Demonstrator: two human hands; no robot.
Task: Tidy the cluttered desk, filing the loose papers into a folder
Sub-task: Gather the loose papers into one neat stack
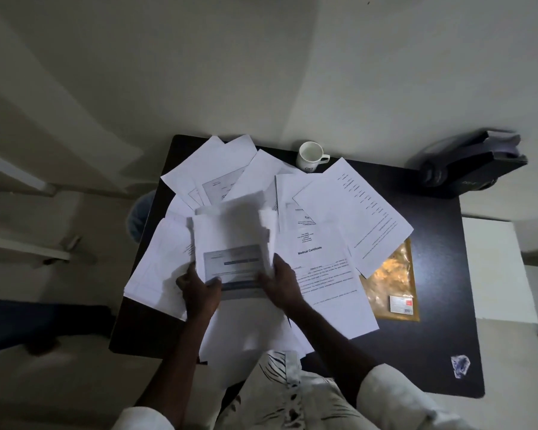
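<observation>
Several loose white printed papers [351, 209] lie fanned over the left and middle of a dark desk [435, 321]. Both my hands hold one small stack of sheets [233, 243] raised above the pile. My left hand [199, 290] grips its lower left edge. My right hand [281, 283] grips its lower right edge. A sheet headed "Medical Certificate" [323, 280] lies flat just right of the stack. A dark ring-binder folder [475, 162] sits at the desk's far right corner, away from both hands.
A white mug [311, 156] stands at the desk's back edge. A yellow plastic packet [392, 283] lies partly under papers at the right. A crumpled wrapper [460, 366] sits near the front right corner. A white box [497, 271] stands beyond the right edge.
</observation>
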